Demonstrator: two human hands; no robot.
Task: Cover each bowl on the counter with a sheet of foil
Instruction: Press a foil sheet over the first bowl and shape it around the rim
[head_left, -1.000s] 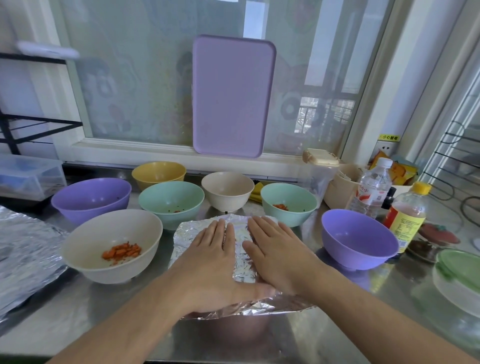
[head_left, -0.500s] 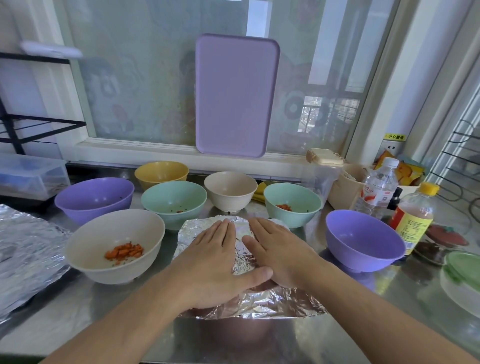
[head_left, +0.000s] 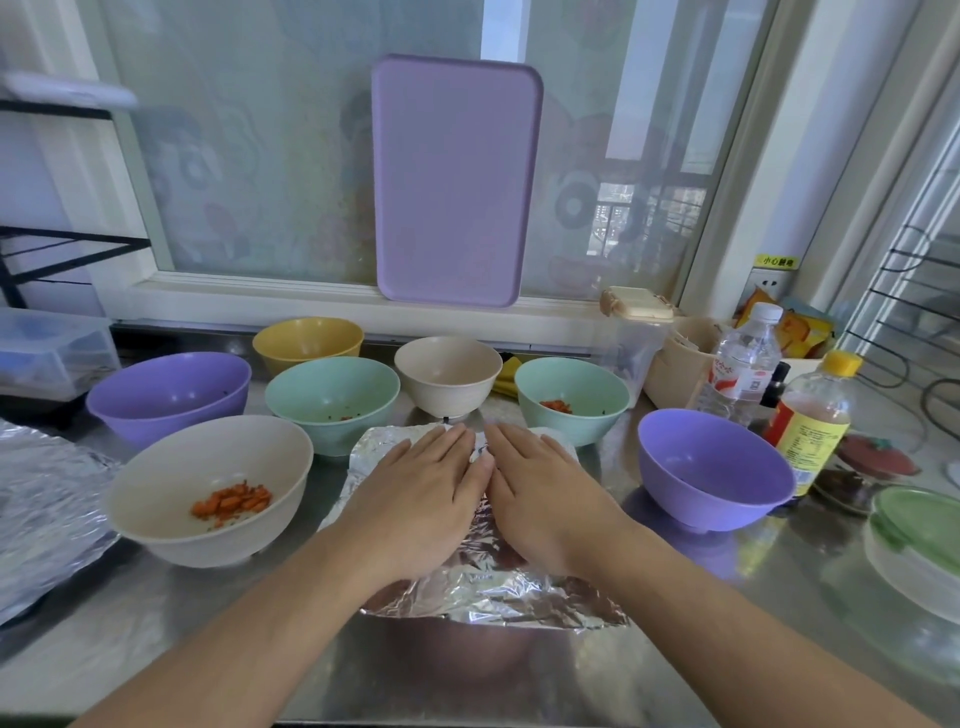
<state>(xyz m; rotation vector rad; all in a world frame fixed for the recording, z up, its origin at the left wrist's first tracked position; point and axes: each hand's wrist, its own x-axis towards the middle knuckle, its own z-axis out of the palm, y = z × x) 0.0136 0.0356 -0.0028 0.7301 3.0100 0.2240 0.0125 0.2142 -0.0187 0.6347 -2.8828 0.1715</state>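
Foil (head_left: 498, 587) is thin and crinkly — it tears easily. Left hand (head_left: 415, 499) and right hand (head_left: 545, 493) press it flat-fingered; pinch its edges gently.

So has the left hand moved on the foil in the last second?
Barely. The left hand lies flat on the foil sheet beside the right hand, no nearer the beige bowl.
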